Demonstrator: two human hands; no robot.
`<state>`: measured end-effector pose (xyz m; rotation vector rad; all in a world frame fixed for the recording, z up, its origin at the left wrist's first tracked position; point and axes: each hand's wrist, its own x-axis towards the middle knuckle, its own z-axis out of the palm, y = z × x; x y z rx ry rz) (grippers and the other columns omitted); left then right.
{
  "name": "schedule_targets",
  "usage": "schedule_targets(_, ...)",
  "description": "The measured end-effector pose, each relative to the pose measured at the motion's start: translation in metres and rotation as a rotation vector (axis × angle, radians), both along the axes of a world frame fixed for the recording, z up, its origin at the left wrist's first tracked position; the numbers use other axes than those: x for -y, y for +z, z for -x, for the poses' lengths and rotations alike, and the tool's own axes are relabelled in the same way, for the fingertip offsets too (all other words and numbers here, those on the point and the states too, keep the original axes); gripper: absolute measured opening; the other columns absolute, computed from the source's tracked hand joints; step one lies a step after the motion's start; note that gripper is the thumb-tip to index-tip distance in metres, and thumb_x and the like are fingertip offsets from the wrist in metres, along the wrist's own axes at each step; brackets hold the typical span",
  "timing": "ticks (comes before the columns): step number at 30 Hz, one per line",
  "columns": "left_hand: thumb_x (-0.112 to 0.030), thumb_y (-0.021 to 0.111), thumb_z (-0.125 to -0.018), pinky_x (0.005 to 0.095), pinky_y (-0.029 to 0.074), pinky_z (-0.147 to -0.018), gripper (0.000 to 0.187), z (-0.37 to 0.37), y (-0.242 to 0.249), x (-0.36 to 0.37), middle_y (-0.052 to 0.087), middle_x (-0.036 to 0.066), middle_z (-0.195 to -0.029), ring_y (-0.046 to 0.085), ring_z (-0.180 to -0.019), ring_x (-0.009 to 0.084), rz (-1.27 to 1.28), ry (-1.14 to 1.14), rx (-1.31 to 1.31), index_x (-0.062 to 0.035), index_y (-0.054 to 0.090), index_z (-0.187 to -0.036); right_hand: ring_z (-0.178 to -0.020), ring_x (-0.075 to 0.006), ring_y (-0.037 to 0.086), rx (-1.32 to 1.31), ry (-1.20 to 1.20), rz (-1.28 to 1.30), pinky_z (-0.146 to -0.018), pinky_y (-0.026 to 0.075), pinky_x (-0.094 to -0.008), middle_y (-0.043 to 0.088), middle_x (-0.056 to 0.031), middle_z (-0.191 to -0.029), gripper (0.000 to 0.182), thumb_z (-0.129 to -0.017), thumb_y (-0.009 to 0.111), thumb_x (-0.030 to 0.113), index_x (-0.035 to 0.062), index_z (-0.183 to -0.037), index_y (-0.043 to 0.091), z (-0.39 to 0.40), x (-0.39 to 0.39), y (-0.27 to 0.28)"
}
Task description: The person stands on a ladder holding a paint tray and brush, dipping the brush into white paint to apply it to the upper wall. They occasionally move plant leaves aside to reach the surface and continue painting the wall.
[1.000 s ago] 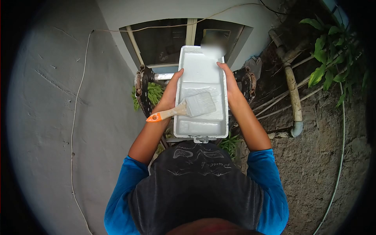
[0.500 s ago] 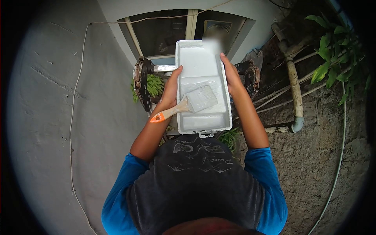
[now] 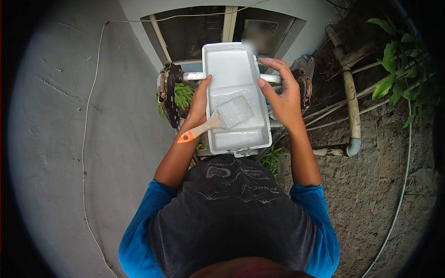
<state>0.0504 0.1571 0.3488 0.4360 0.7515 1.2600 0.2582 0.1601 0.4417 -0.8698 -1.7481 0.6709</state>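
Note:
A white paint tray (image 3: 232, 69), coated with pale paint, is in front of my chest. My left hand (image 3: 199, 104) grips its left side, thumb up along the rim. My right hand (image 3: 285, 95) is at the tray's right edge, thumb and fingers spread apart, the fingertips close to the rim. Across the lower half of the tray lies a paintbrush (image 3: 213, 121) with whitish bristles. Its wooden handle, orange at the end, sticks out over the left rim above my left wrist.
Behind the tray stands a ladder, with dark worn hinges (image 3: 169, 92) and a metal rung (image 3: 193, 75). A window (image 3: 229, 25) is set in the wall beyond. At left is a grey wall (image 3: 55, 139) with a thin cable; at right are a pipe (image 3: 351, 104), a rough wall and leafy plants (image 3: 388, 58).
My right hand has loosened from the tray's right side and opened, its fingers now spread. The tray has shifted slightly left and tilted a little, still in my left hand.

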Motion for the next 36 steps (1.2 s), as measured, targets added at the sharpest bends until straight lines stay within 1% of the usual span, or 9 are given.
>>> schedule_targets(3,-0.042,0.049,-0.094,0.0371,0.054,-0.088,0.059,0.001,0.001,0.002,0.061,0.02,-0.117,0.066,-0.101,0.0276,0.006,-0.027,0.011,0.0035,0.047,-0.132,-0.117,-0.0306,0.052,0.436,0.254,-0.218,-0.109,0.03,-0.0444,0.058,-0.0125,-0.121,0.051,-0.073,0.079,0.021,0.005,-0.118,0.061,0.019,0.037,0.021)
schedule_targets(6,-0.042,0.048,-0.094,0.036,0.055,-0.086,0.057,-0.001,0.001,0.002,0.063,0.019,-0.113,0.067,-0.098,0.0269,-0.002,-0.019,-0.009,0.0031,0.05,-0.129,-0.123,-0.0309,0.048,0.604,0.454,-0.25,-0.109,0.026,-0.0509,0.056,-0.0092,-0.127,0.051,-0.074,0.079,0.026,0.0083,-0.119,0.061,0.043,0.062,0.009)
schedule_targets(10,-0.04,0.046,-0.096,0.0345,0.054,-0.084,0.054,-0.002,-0.007,-0.002,0.064,0.018,-0.111,0.067,-0.095,0.0255,0.028,0.028,-0.091,0.0037,0.052,-0.127,-0.123,-0.0284,0.047,0.633,0.541,-0.309,-0.108,0.027,-0.053,0.055,-0.0082,-0.127,0.051,-0.075,0.078,0.031,0.0096,-0.117,0.061,0.064,0.072,-0.012)
schedule_targets(12,-0.04,0.046,-0.095,0.034,0.054,-0.083,0.055,-0.001,-0.01,-0.003,0.063,0.018,-0.111,0.067,-0.094,0.0251,0.052,0.041,-0.121,0.0037,0.052,-0.127,-0.12,-0.0265,0.048,0.729,0.548,-0.346,-0.106,0.029,-0.0516,0.056,-0.0071,-0.122,0.045,-0.077,0.076,0.029,0.01,-0.116,0.063,0.07,0.071,-0.02)
schedule_targets(18,-0.043,0.05,-0.093,0.0329,0.054,-0.081,0.058,0.002,-0.027,-0.011,0.063,0.018,-0.111,0.067,-0.094,0.0244,0.097,0.029,-0.161,0.0035,0.052,-0.127,-0.112,-0.0243,0.052,0.724,0.46,-0.463,-0.097,0.037,-0.0465,0.057,-0.006,-0.112,0.036,-0.075,0.075,0.021,0.0093,-0.108,0.066,0.081,0.066,-0.052)
schedule_targets(25,-0.042,0.053,-0.092,0.0329,0.054,-0.078,0.057,0.001,-0.029,-0.013,0.063,0.016,-0.109,0.066,-0.092,0.0233,0.09,0.018,-0.091,0.0027,0.052,-0.127,-0.107,-0.0236,0.054,0.689,0.421,-0.463,-0.094,0.038,-0.043,0.058,-0.0078,-0.107,0.03,-0.077,0.072,0.02,0.0086,-0.105,0.066,0.09,0.065,-0.055)
schedule_targets(27,-0.042,0.053,-0.092,0.0328,0.054,-0.078,0.057,0.002,-0.032,-0.015,0.063,0.016,-0.109,0.066,-0.091,0.0228,0.089,0.022,-0.07,0.0025,0.052,-0.126,-0.106,-0.0225,0.054,0.71,0.275,-0.546,-0.092,0.039,-0.0398,0.059,-0.0074,-0.105,0.028,-0.077,0.071,0.02,0.007,-0.101,0.065,0.095,0.063,-0.064)
schedule_targets(30,-0.042,0.053,-0.092,0.0323,0.054,-0.076,0.055,0.004,-0.04,-0.016,0.063,0.015,-0.107,0.066,-0.088,0.022,0.107,0.02,-0.077,0.0019,0.053,-0.125,-0.104,-0.0218,0.054,0.796,0.304,-0.556,-0.09,0.039,-0.0372,0.059,-0.0067,-0.105,0.027,-0.076,0.071,0.02,0.006,-0.098,0.064,0.094,0.057,-0.069)
schedule_targets(36,-0.042,0.053,-0.092,0.0329,0.054,-0.076,0.054,0.007,-0.028,-0.006,0.064,0.015,-0.107,0.066,-0.086,0.0216,0.14,-0.003,-0.146,0.0015,0.055,-0.124,-0.099,-0.0222,0.054,0.744,0.284,-0.539,-0.087,0.04,-0.0358,0.059,-0.0068,-0.1,0.026,-0.074,0.071,0.017,0.0063,-0.097,0.063,0.088,0.057,-0.056)
